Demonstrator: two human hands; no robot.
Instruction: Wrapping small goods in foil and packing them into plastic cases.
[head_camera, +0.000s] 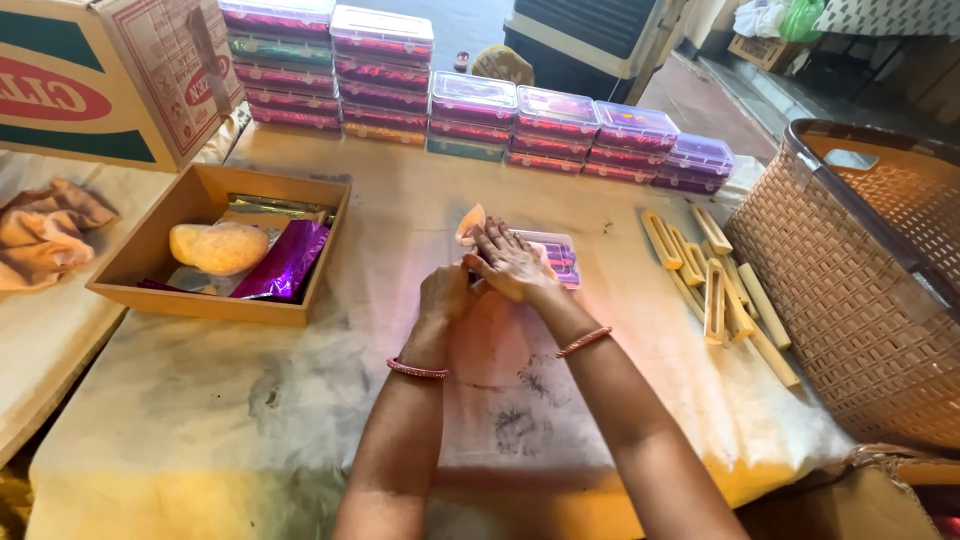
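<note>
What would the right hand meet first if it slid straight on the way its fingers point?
The right hand points up-left across the table. First in line, probably, is the pale orange piece at its fingertips; farther off stand the stacked clear boxes, though depth is unclear.

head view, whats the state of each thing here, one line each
left hand: curled at the small box
right hand: flat on the small box
small box: under the hands, on the table
stacked boxes: lids shut
wooden tray: open
basket: open, inside hidden
</note>
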